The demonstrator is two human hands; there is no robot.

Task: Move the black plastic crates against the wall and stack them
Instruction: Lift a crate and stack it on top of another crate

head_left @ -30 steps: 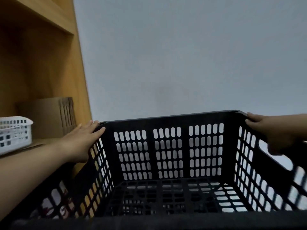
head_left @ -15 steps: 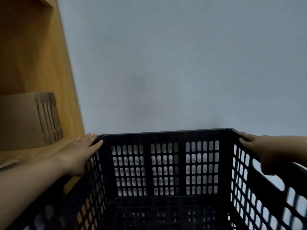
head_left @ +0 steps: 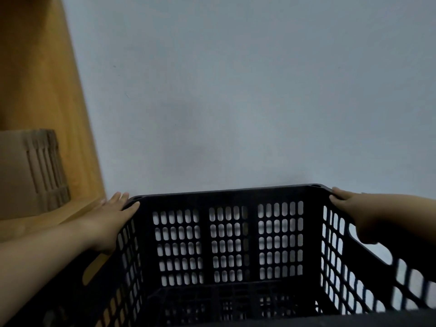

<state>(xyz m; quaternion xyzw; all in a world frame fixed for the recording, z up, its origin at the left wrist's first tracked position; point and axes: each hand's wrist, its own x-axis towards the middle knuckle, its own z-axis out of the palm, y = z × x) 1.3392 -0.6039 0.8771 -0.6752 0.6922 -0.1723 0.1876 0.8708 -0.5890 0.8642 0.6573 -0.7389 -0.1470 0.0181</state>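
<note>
A pale grey wall (head_left: 236, 90) fills the far side, with a wooden shelf unit (head_left: 47, 90) on the left holding a cardboard box (head_left: 23, 173). The black crate (head_left: 226, 197) sits close in front of the wall, its far rim just short of it. The left hand (head_left: 106, 223) lies flat with straight fingers against the crate's left rim by the far corner. The right hand (head_left: 354, 213) curls round the right rim, gripping it.

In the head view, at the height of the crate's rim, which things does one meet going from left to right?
Brown cardboard box → left hand, flat against the crate's corner → black plastic slotted crate → right hand, holding the rim.
</note>
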